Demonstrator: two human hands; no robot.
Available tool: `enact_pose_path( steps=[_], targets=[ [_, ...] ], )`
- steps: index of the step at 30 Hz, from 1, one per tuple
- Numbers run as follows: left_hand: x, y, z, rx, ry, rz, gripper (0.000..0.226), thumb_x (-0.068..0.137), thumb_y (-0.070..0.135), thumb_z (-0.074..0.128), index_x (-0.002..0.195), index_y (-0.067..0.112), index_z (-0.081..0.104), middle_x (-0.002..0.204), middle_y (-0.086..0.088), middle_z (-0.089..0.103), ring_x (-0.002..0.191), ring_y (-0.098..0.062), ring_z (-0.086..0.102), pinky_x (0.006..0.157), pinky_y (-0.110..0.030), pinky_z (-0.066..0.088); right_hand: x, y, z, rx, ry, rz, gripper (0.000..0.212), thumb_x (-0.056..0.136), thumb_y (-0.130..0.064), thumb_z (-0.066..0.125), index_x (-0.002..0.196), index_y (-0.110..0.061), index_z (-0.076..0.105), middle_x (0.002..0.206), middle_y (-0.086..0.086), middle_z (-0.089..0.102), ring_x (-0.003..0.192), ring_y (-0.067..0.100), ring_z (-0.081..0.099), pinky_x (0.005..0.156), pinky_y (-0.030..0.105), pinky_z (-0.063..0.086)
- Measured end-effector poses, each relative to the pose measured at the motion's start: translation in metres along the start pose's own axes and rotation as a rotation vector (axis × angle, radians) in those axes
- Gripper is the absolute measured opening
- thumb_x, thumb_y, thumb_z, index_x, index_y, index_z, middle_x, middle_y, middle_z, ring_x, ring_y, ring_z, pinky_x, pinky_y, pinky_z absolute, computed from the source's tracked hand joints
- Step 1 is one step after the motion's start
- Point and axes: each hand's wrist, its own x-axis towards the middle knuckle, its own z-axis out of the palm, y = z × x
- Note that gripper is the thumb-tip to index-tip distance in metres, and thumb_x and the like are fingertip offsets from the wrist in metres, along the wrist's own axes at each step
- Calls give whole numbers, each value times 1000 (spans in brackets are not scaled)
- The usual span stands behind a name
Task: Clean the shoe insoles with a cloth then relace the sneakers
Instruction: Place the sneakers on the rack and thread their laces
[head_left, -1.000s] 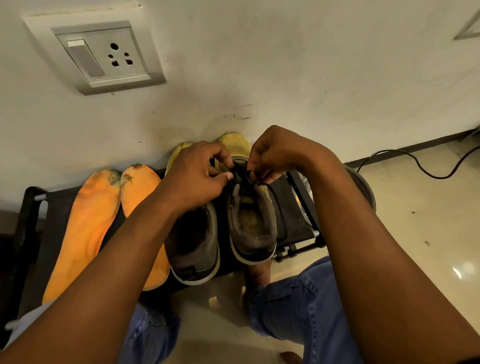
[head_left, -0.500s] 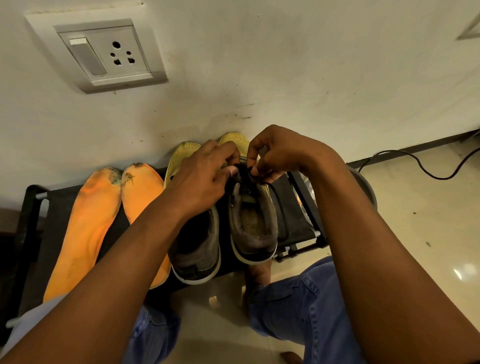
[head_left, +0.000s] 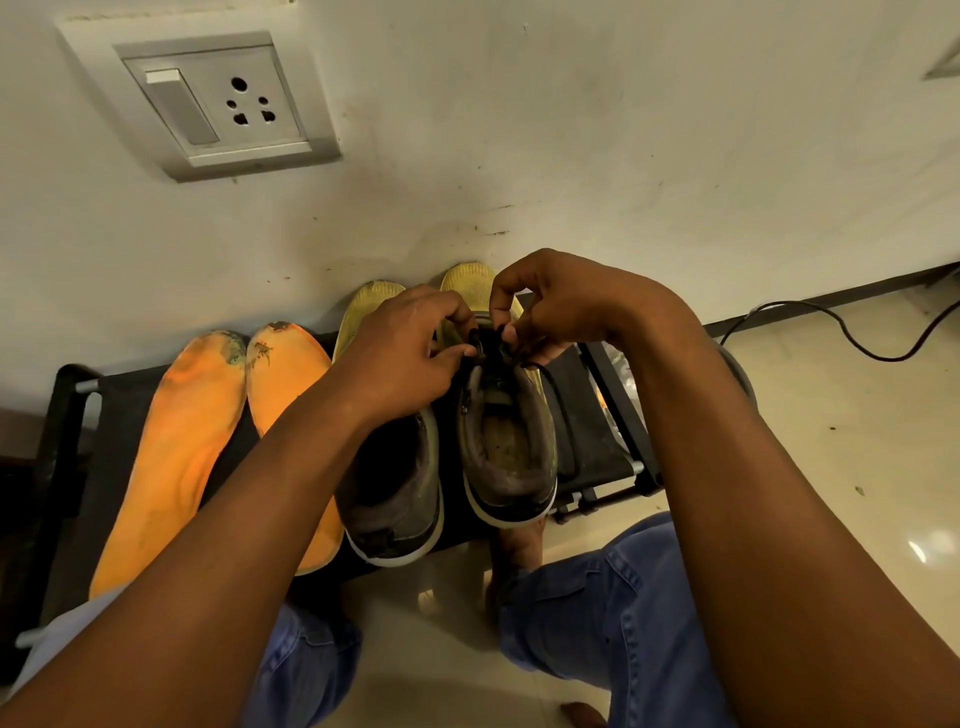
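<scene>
The left hand (head_left: 410, 353) pinches the black lace (head_left: 480, 340) at the tongue of the right-hand sneaker (head_left: 506, 447), its fingers curled round the cord. Against a second ago it has crept slightly further up toward the toe, so the lacing seems to be moving to the upper eyelets, not finished. To its left, two orange insoles (head_left: 171, 457) lie side by side on the black rack (head_left: 67, 415), out of the shoes; whether they are wiped clean I cannot tell. The left-hand sneaker (head_left: 395, 499) stands beside its mate, touching it, mostly under the wrist. The right hand (head_left: 561, 306) grips the other end of the lace, thumb and forefinger closed on it, barely shifted. A loose loop trails down the shoe's right side.
</scene>
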Motion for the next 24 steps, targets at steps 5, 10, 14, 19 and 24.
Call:
enact_pose_path(
  steps=[5, 10, 14, 19, 24],
  targets=[
    [1, -3, 2, -5, 26, 4, 14, 87, 17, 75, 98, 23, 69, 101, 2, 61, 75, -12, 56, 65, -31, 45, 3, 0, 2, -3, 31, 31, 14, 84, 3, 75, 96, -3, 71, 93, 21, 74, 77, 30, 76, 73, 43, 64],
    [0, -2, 1, -40, 15, -17, 13, 87, 15, 74, 94, 23, 68, 98, 5, 58, 73, -5, 52, 64, -27, 39, 3, 0, 1, -15, 14, 88, 18, 80, 5, 79, 97, 4, 73, 91, 20, 75, 76, 26, 76, 69, 31, 64],
    [0, -1, 0, -25, 4, -16, 13, 88, 14, 71, 95, 23, 65, 96, 6, 55, 77, -4, 50, 66, -28, 38, 5, 0, 3, -20, 37, 61, 15, 80, 5, 79, 93, 2, 73, 89, 21, 74, 75, 28, 76, 75, 40, 64],
    [0, -1, -1, -50, 1, -45, 11, 90, 15, 69, 95, 23, 63, 93, 10, 54, 74, 0, 51, 62, -18, 34, 4, 3, 2, 0, 46, 33, 12, 83, 7, 74, 93, 1, 71, 88, 20, 74, 76, 29, 76, 74, 43, 64],
    [-2, -1, -6, -160, 22, -81, 18, 89, 17, 74, 101, 22, 61, 97, 10, 63, 75, -5, 68, 70, -29, 55, 2, 4, 1, 29, 49, 77, 18, 82, 8, 75, 98, 3, 68, 91, 21, 73, 79, 31, 76, 74, 42, 64]
  ],
)
